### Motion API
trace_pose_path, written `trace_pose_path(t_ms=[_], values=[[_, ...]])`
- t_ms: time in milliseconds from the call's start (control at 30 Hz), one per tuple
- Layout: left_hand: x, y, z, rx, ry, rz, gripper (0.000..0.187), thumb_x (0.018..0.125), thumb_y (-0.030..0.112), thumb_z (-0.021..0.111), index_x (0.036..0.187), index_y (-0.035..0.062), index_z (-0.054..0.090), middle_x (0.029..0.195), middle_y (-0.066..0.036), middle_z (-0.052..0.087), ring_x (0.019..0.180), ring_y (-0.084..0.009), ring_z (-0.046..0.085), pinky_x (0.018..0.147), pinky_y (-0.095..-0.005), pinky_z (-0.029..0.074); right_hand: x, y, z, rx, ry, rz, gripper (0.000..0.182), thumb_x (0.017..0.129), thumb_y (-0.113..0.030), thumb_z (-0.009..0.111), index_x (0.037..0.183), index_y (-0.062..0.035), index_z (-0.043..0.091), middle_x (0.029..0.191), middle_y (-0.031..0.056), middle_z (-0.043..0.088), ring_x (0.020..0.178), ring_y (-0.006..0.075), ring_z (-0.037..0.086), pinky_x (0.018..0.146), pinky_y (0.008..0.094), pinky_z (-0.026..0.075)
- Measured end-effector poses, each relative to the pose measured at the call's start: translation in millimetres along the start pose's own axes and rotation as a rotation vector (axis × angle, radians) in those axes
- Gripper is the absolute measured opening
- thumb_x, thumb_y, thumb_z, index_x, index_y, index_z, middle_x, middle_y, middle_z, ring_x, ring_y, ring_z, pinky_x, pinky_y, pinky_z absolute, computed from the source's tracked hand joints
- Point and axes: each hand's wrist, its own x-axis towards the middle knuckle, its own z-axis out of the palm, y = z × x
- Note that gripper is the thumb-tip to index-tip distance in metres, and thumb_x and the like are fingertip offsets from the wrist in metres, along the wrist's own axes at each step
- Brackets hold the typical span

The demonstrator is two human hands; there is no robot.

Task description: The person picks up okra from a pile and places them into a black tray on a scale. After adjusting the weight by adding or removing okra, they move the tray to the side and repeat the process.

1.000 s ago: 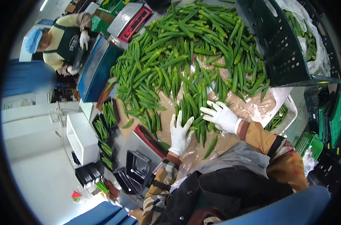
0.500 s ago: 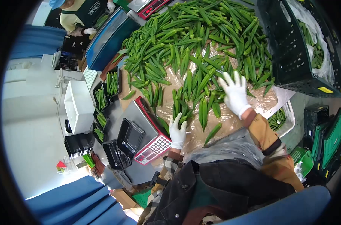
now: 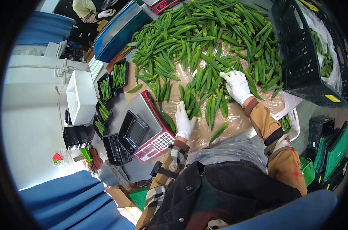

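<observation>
Green okra pods are heaped across the far side of the table, with a looser scatter reaching toward me. My left hand, in a white glove, rests beside a small cluster of okra; its fingers point forward and the thumb stands apart. In a matching glove, my right hand has its fingers drawn together in a pinch at the okra in the middle of the scatter. The pinched pod is mostly covered by the fingers. One single okra lies nearer to me.
A red and grey scale bears a black tray. Further left are okra-filled black trays and a white foam box. A dark green crate stands at right. A co-worker's gloved hand shows at the back.
My right hand's spread fingers have drawn together over the okra. My left hand's fingers have straightened beside the near cluster. The view has shifted slightly.
</observation>
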Motion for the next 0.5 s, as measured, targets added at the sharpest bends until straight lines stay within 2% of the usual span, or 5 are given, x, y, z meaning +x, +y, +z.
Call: trace_pose_path(t_ms=[100,133,233,367,500], values=[[13.8,-24.6,9.5,-0.472,0.122,-0.117,0.07,0.075,0.01,0.077,0.136,-0.0032,0.047,0.124,-0.025,0.06,0.111,-0.034,0.061,0.1,-0.0411,0.046,4.2,-5.7,5.0,-0.01,-0.002,0.039,0.045,0.077,-0.005,0.062,0.121,-0.0165,0.063,0.101,0.0074,0.06,0.1,0.0282,0.056,0.087,0.0418,0.044],[21.0,-28.5,7.1,-0.874,0.113,-0.168,0.046,0.081,0.006,0.072,0.123,-0.0039,0.057,0.106,-0.013,0.069,0.091,-0.0246,0.066,0.087,-0.0353,0.052,4.8,-7.8,8.5,-0.013,-0.011,0.056,0.045,0.077,-0.006,0.063,0.121,-0.0165,0.063,0.099,0.0078,0.059,0.099,0.0284,0.056,0.085,0.0416,0.045],[32.8,-34.4,-11.2,-1.277,-0.031,-0.469,0.032,0.083,0.001,0.071,0.114,0.0,0.062,0.099,-0.004,0.069,0.082,-0.0142,0.064,0.076,-0.0291,0.052,17.3,-7.3,17.8,-0.162,-0.117,0.133,0.042,0.077,-0.009,0.065,0.118,-0.0166,0.064,0.095,0.0085,0.057,0.096,0.0288,0.055,0.079,0.0419,0.044],[29.3,-30.9,-35.7,-1.284,0.013,-0.388,0.028,0.085,0.001,0.069,0.112,0.0042,0.065,0.097,0.0,0.067,0.082,-0.0133,0.063,0.074,-0.0286,0.051,28.5,-7.8,-1.5,-0.153,-0.085,0.063,0.027,0.075,-0.018,0.073,0.101,-0.0134,0.068,0.096,0.0106,0.057,0.093,0.0302,0.057,0.077,0.042,0.046],[29.2,-18.5,-45.3,-0.944,0.14,-0.301,0.037,0.082,0.002,0.073,0.115,-0.0005,0.057,0.098,-0.004,0.067,0.084,-0.013,0.063,0.077,-0.0274,0.052,5.8,-48.8,-42.4,0.156,-0.069,0.309,0.023,0.081,-0.026,0.074,0.093,-0.0084,0.066,0.092,0.0155,0.063,0.089,0.0342,0.061,0.081,0.0452,0.051]])
